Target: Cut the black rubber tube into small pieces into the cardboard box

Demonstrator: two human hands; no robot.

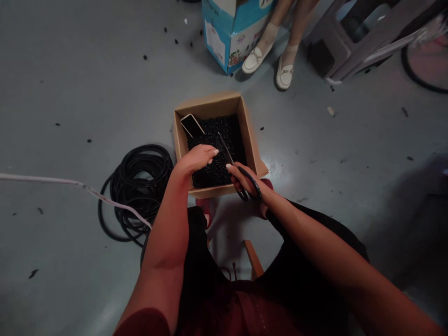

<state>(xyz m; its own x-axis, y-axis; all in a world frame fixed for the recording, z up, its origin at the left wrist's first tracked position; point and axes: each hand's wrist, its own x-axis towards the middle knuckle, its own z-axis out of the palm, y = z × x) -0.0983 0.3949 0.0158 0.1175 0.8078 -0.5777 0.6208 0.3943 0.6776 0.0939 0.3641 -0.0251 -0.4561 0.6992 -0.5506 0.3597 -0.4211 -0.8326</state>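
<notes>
My right hand (pixel 245 183) is closed through the black handles of a pair of scissors (pixel 233 164), whose blades point up and left over a brown cardboard box (pixel 249 128). The box holds a heap of small black pieces (pixel 224 140) and a phone (pixel 192 125) leaning in its far left corner. My left hand (pixel 198 157) hovers over the box's near left side with fingers curled together, next to the scissor blades; what they pinch, if anything, is too dark to make out.
A coil of black cable (pixel 136 191) lies on the grey floor left of the box. A white cord (pixel 70 183) crosses from the left. Another person's feet in white shoes (pixel 269 60) stand beyond, beside a blue carton (pixel 227 32) and a grey stool (pixel 353 42).
</notes>
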